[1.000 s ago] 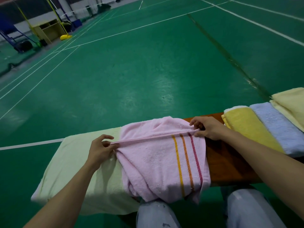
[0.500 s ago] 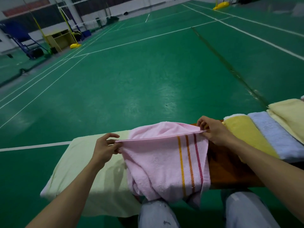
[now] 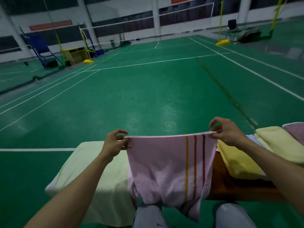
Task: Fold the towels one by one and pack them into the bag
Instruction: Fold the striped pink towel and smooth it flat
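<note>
Raised now: pink towel (image 3: 166, 163) off wooden bench (image 3: 230, 186), left hand (image 3: 115, 143) & right hand (image 3: 225, 130) pinching top corners; green badminton court (image 3: 148, 89); no legible writing.

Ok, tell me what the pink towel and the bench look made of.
Pink towel: soft cloth, likely cotton terry; matte, it drapes in loose folds. Bench: looks like brown wood with a smooth, flat top; too dim to be sure.
</note>
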The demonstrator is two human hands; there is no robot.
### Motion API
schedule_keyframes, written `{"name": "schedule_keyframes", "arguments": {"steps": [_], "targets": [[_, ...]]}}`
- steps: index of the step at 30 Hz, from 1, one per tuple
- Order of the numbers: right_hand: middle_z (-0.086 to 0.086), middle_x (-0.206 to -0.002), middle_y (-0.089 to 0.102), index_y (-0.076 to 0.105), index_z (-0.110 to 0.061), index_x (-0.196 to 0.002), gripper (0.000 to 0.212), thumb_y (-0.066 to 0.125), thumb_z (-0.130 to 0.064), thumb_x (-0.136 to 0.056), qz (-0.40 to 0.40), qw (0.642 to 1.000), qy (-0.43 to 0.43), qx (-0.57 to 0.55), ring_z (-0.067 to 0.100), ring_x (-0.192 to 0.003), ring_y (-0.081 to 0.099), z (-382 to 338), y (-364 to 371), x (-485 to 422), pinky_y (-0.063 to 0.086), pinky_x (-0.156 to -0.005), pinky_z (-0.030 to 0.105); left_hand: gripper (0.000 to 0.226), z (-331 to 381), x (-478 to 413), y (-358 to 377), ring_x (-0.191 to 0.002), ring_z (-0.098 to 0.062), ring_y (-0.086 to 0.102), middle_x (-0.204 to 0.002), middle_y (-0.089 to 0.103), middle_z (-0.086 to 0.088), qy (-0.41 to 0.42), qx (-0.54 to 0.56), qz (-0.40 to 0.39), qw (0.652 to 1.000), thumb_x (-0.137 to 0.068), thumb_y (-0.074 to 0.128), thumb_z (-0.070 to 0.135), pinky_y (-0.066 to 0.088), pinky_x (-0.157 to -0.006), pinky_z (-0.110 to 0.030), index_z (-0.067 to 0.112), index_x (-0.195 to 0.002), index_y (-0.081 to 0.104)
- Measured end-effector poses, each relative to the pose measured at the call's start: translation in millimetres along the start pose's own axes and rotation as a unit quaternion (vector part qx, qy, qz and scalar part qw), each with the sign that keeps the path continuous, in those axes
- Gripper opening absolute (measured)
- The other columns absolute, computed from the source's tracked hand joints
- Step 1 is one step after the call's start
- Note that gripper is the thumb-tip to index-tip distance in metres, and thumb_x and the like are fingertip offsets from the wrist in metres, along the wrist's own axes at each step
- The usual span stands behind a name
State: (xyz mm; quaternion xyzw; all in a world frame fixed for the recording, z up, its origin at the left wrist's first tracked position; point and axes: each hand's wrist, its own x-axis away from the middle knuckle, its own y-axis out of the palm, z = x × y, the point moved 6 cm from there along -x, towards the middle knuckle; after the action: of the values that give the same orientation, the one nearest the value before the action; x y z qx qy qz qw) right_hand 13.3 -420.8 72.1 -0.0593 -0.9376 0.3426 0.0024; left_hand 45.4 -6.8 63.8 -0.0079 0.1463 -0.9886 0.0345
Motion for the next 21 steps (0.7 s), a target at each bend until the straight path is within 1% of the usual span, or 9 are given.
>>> {"name": "schedule_keyframes", "arguments": {"steps": [2, 4, 7, 9, 11, 13, 15, 17, 21], "targets": [[0.006, -0.089, 0.067, 0.057, -0.017, -0.092, 0.034, 0.082, -0.002, -0.075, 0.039, 0.999, 0.004, 0.000, 0.024, -0.080, 0.064, -6.4, -13.2, 5.0, 0.047, -0.061, 0.028, 0.018, 10.8, 1.5, 1.8, -0.044, -0.018, 0.060, -0.078, 0.064, -0.016, 0.007, 0.005, -0.001, 1.000, -0.086, 0.062, -0.010, 0.057, -0.052, -0.032, 0.005, -0.095, 0.059], [0.006, -0.090, 0.066, 0.055, -0.015, -0.094, 0.032, 0.080, -0.003, -0.077, 0.067, 0.998, 0.012, -0.008, 0.020, -0.066, 0.060, -10.4, -24.7, 9.9, 0.041, -0.048, 0.023, 0.016, 20.7, 3.0, 4.3, -0.042, -0.017, 0.059, -0.079, 0.064, -0.016, 0.015, 0.011, -0.002, 1.000, -0.087, 0.061, -0.009, 0.056, -0.049, -0.030, 0.006, -0.094, 0.059], [0.011, -0.094, 0.062, 0.050, -0.010, -0.099, 0.027, 0.071, 0.001, -0.086, 0.062, 0.993, 0.052, -0.082, 0.020, -0.046, 0.056, -8.1, -32.2, 14.7, 0.039, -0.036, 0.023, 0.016, 31.8, 5.0, 8.6, -0.042, -0.017, 0.061, -0.079, 0.065, -0.014, 0.019, 0.021, -0.003, 1.000, -0.089, 0.060, -0.006, 0.056, -0.052, -0.032, 0.009, -0.092, 0.059], [0.018, -0.098, 0.059, 0.046, -0.009, -0.104, 0.028, 0.064, 0.006, -0.089, 0.059, 0.982, 0.086, -0.158, 0.018, -0.041, 0.056, -7.2, -35.3, 19.2, 0.039, -0.034, 0.022, 0.016, 37.8, 5.7, 12.2, -0.044, -0.017, 0.062, -0.079, 0.066, -0.013, 0.020, 0.033, -0.002, 0.999, -0.090, 0.060, -0.005, 0.056, -0.053, -0.032, 0.011, -0.092, 0.059], [0.021, -0.097, 0.052, 0.043, -0.011, -0.109, 0.033, 0.057, 0.013, -0.090, 0.056, 0.958, 0.121, -0.253, 0.018, -0.044, 0.061, -8.5, -36.7, 24.5, 0.044, -0.035, 0.022, 0.016, 41.3, 5.2, 16.0, -0.046, -0.017, 0.064, -0.078, 0.067, -0.012, 0.013, 0.053, 0.000, 0.998, -0.091, 0.059, -0.005, 0.057, -0.055, -0.033, 0.011, -0.092, 0.059], [0.018, -0.094, 0.048, 0.041, -0.013, -0.113, 0.040, 0.050, 0.019, -0.090, 0.053, 0.923, 0.145, -0.353, 0.023, -0.050, 0.067, -11.6, -35.8, 29.0, 0.052, -0.039, 0.024, 0.016, 42.5, 3.5, 19.7, -0.050, -0.017, 0.067, -0.078, 0.067, -0.011, 0.002, 0.074, 0.001, 0.997, -0.092, 0.056, -0.006, 0.058, -0.058, -0.035, 0.011, -0.093, 0.059], [0.019, -0.093, 0.048, 0.040, -0.012, -0.116, 0.045, 0.047, 0.023, -0.089, 0.062, 0.894, 0.160, -0.415, 0.029, -0.061, 0.068, -12.0, -35.9, 30.0, 0.057, -0.045, 0.028, 0.017, 42.5, 0.4, 24.1, -0.055, -0.019, 0.069, -0.081, 0.067, -0.011, -0.009, 0.090, -0.004, 0.996, -0.092, 0.056, -0.006, 0.058, -0.061, -0.035, 0.010, -0.094, 0.058], [0.022, -0.093, 0.048, 0.040, -0.009, -0.117, 0.045, 0.046, 0.024, -0.088, 0.086, 0.877, 0.172, -0.441, 0.033, -0.071, 0.063, -10.3, -37.4, 29.2, 0.059, -0.048, 0.030, 0.017, 41.3, -3.2, 29.3, -0.059, -0.019, 0.070, -0.084, 0.069, -0.012, -0.018, 0.103, -0.009, 0.994, -0.091, 0.057, -0.007, 0.058, -0.061, -0.035, 0.010, -0.094, 0.058], [0.022, -0.089, 0.048, 0.040, -0.006, -0.112, 0.044, 0.049, 0.027, -0.085, 0.141, 0.875, 0.162, -0.433, 0.033, -0.070, 0.059, -1.6, -39.2, 15.7, 0.059, -0.051, 0.030, 0.018, 34.1, -18.6, 43.4, -0.062, -0.018, 0.071, -0.086, 0.069, -0.014, -0.022, 0.127, -0.023, 0.991, -0.089, 0.059, -0.009, 0.058, -0.067, -0.031, 0.008, -0.096, 0.058]]}}
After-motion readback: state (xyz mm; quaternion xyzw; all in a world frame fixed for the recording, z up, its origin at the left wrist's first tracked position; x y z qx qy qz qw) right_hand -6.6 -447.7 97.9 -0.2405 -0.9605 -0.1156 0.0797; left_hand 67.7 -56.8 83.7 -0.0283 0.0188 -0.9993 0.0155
